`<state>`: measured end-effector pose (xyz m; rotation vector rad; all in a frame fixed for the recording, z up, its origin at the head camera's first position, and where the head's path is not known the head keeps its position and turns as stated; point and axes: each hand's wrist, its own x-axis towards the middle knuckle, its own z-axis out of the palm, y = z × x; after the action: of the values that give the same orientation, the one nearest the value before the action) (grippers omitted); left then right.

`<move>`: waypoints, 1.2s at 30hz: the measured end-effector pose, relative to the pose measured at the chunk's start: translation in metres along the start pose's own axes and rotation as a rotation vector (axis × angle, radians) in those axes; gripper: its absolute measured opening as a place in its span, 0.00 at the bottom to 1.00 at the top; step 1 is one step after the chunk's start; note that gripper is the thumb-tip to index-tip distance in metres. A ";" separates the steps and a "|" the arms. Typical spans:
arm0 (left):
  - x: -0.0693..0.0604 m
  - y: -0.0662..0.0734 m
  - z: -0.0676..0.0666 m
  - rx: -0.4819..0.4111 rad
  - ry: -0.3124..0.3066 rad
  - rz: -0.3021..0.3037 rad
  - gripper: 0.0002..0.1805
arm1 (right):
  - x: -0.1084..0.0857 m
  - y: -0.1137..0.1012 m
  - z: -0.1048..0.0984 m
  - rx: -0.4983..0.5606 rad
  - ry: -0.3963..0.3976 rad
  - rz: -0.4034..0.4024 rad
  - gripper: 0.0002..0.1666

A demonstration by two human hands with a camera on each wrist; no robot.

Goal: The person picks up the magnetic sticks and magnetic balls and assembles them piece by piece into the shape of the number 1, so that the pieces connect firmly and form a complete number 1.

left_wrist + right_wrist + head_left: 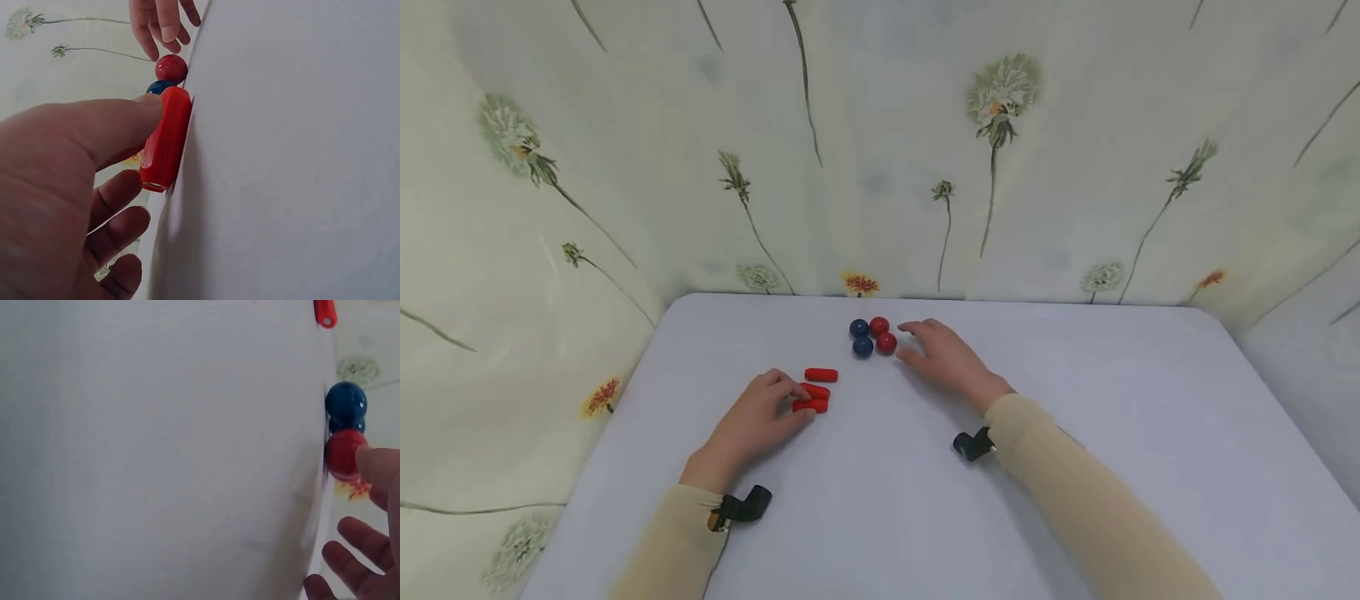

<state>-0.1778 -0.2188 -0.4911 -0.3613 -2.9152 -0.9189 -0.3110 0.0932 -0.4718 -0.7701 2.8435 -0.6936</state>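
Observation:
Three short red sticks [822, 375] lie near one another on the white table. My left hand [752, 425] is at the nearer two, with thumb and fingertips at their ends. In the left wrist view the thumb overlaps the upper end of a red stick [167, 140]; the other visible fingers are spread loosely below, and the index finger is mostly hidden. Two blue balls [862, 346] and two red balls [886, 343] form a tight cluster. My right hand [947, 360] is just right of the red balls, fingers relaxed, its thumb overlapping a red ball [345, 455] in the right wrist view.
The white table [910, 517] ends at the back against a hanging cloth [880, 150] printed with dandelions. Small black cameras [747, 505] are strapped at both wrists. The ball cluster is close to the table's back edge.

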 end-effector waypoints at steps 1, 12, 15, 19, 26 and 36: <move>-0.002 -0.001 0.002 0.001 0.003 0.001 0.08 | -0.001 -0.001 0.002 0.000 -0.004 -0.004 0.31; -0.008 -0.003 0.012 -0.008 0.025 0.027 0.09 | 0.007 -0.013 0.012 -0.022 0.018 -0.032 0.27; -0.008 -0.005 0.012 0.001 0.046 0.042 0.08 | 0.010 -0.017 0.013 -0.028 0.025 -0.033 0.25; -0.008 -0.006 0.011 -0.014 0.059 0.066 0.09 | 0.012 -0.020 0.013 -0.035 0.033 -0.033 0.23; -0.006 -0.008 0.013 -0.026 0.061 0.068 0.09 | 0.013 -0.019 0.012 -0.026 0.030 -0.061 0.22; -0.005 -0.011 0.015 -0.058 0.066 0.073 0.09 | -0.006 -0.003 0.007 0.077 0.039 -0.040 0.20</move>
<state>-0.1756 -0.2201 -0.5106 -0.4293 -2.8015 -0.9865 -0.3029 0.0911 -0.4764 -0.8126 2.8240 -0.8277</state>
